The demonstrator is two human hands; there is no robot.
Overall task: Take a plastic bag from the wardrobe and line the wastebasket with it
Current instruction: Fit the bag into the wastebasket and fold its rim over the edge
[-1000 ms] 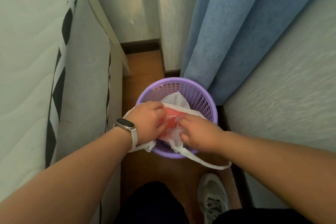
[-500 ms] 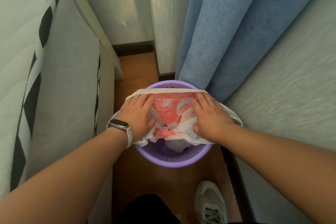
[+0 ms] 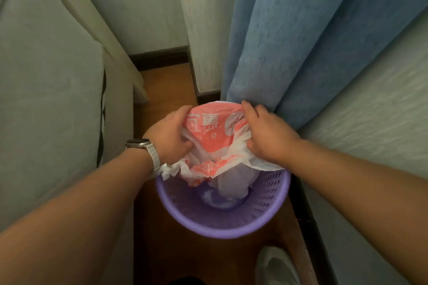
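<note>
Both hands, left and right, are gripping a bag over the far rim of a bin. White characters, one reading "惠", are showing on its pink panel.

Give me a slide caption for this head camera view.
Both hands stretch a plastic bag over the purple wastebasket's far rim.

Here's the plastic bag, white with a big coral-red printed panel and pale characters on it, crumpled and spread over the far half of the wastebasket. Its far edge is stretched up over the far rim, while the near edge sags in loose folds. A white tail of the bag hangs down inside, reaching toward the bottom. The wastebasket is round, lilac plastic, walls perforated with small slots, standing upright on the wooden floor, its near rim bare of any bag.
</note>
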